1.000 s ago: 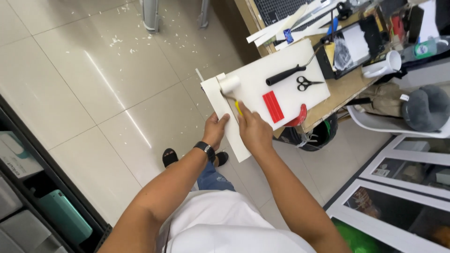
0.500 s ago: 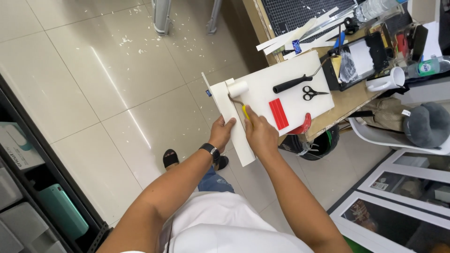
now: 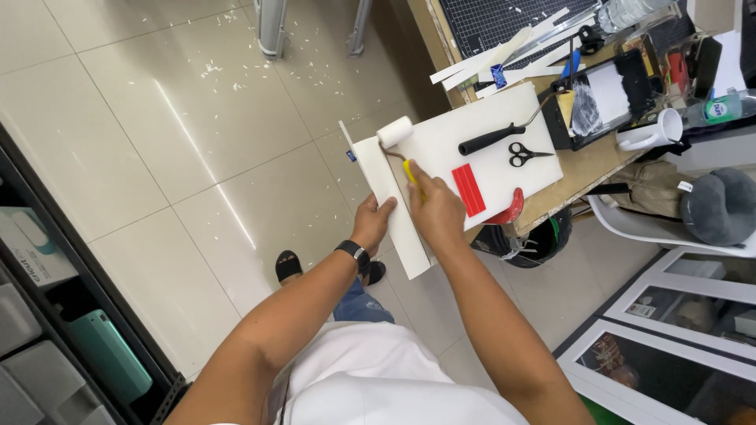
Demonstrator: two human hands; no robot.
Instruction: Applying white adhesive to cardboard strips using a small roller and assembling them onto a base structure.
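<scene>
Hands point(image 3: 405, 214) on white strip point(image 3: 394, 208) and roller point(image 3: 395, 132), grip probably hidden.

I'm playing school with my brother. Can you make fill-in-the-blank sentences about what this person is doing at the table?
1. The right hand holds a small paint ____ with a yellow handle.
2. The left hand steadies a white ____.
3. The scissors lie on a ____ board.

Missing words: roller; strip; white
</scene>
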